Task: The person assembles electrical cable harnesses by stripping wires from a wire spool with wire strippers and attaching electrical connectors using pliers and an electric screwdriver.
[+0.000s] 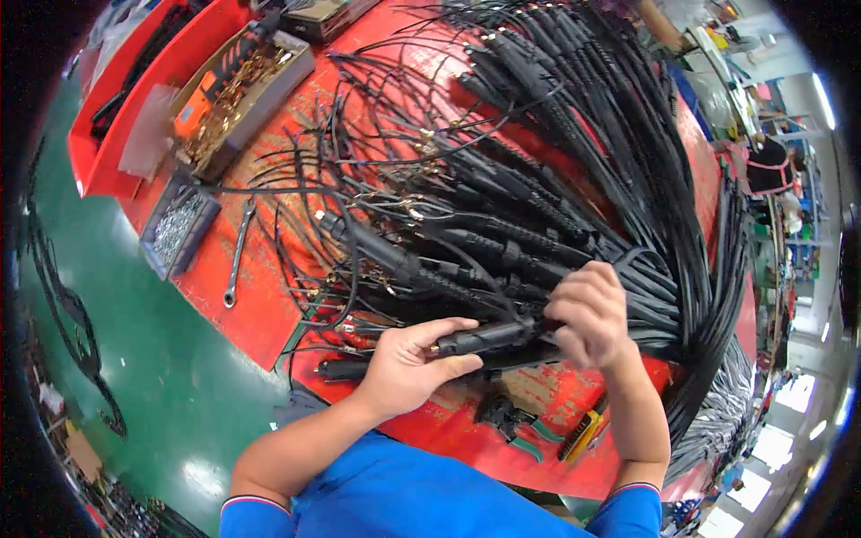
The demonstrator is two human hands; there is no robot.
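Observation:
A black cylindrical cable connector (489, 338) lies across the front of the red table, over the heap of cables. My left hand (408, 366) grips its left end between thumb and fingers. At its right end, where the cable runs off, my right hand (592, 314) is curled with the fingers bent in. Motion blurs the right fingertips, and whatever they pinch is hidden. Another large black connector (381, 251) rests just beyond my left hand. Many similar black connectors with cables (529, 67) are piled farther back.
A pair of green-handled pliers (520, 426) and a yellow-and-black tool (586, 434) lie near the front edge. To the left are a wrench (239, 255), a bin of small metal parts (179, 224), a box of brass-coloured pieces (242, 99) and a red tray (134, 108).

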